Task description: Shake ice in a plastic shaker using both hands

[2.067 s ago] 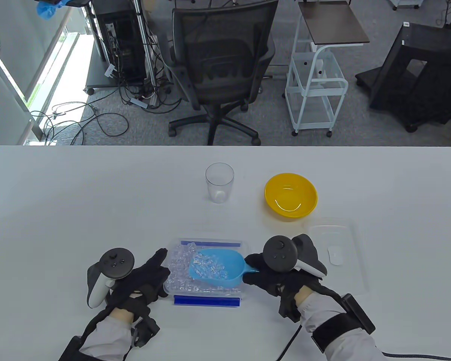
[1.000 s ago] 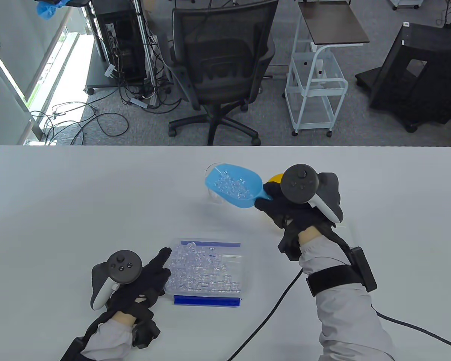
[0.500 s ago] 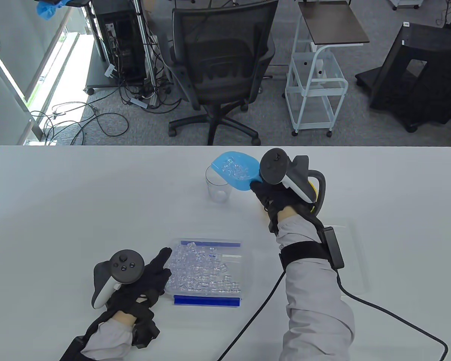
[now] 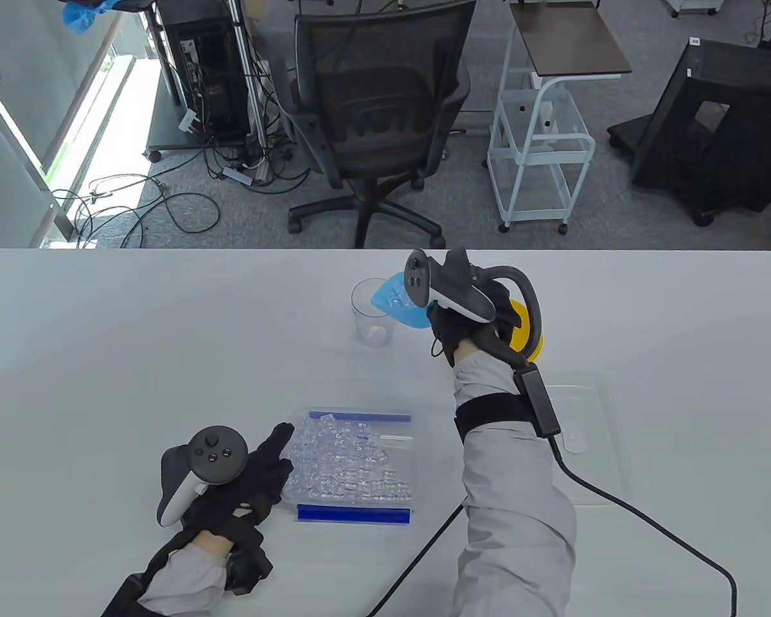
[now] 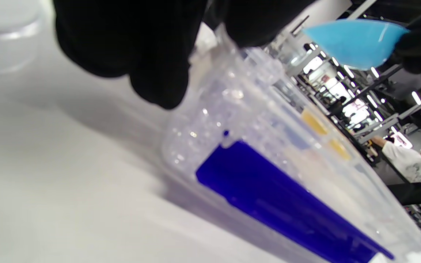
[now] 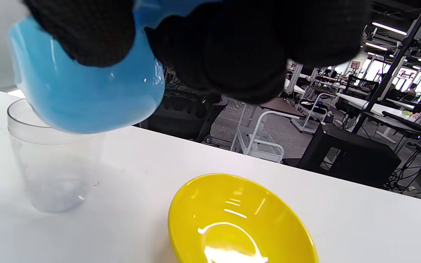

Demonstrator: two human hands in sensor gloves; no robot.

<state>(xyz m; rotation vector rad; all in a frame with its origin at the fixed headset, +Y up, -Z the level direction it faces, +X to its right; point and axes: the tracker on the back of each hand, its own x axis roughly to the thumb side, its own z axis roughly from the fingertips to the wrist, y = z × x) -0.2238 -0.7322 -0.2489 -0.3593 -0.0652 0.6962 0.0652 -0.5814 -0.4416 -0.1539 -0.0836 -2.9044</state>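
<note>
White tabletop point(image 4: 103, 360): right hand point(image 4: 469, 328) gripped a tilted scoop point(image 4: 395, 302) over the shaker cup point(image 4: 374, 321) (to pour ice) while left hand point(image 4: 250, 475), fingers extended, steadied the ice tray point(image 4: 360, 466).

The right hand point(image 4: 469, 321) is carrying the blue scoop point(image 4: 395, 302) of ice up from the ice box point(image 4: 353, 466) to the clear cup point(image 4: 374, 313), and is now tipping it steeply over the cup's rim.

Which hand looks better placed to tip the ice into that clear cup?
The right hand. It grips the blue scoop, loaded with ice and tilted over the rim of the clear cup. The left hand rests far off against the ice container.
</note>
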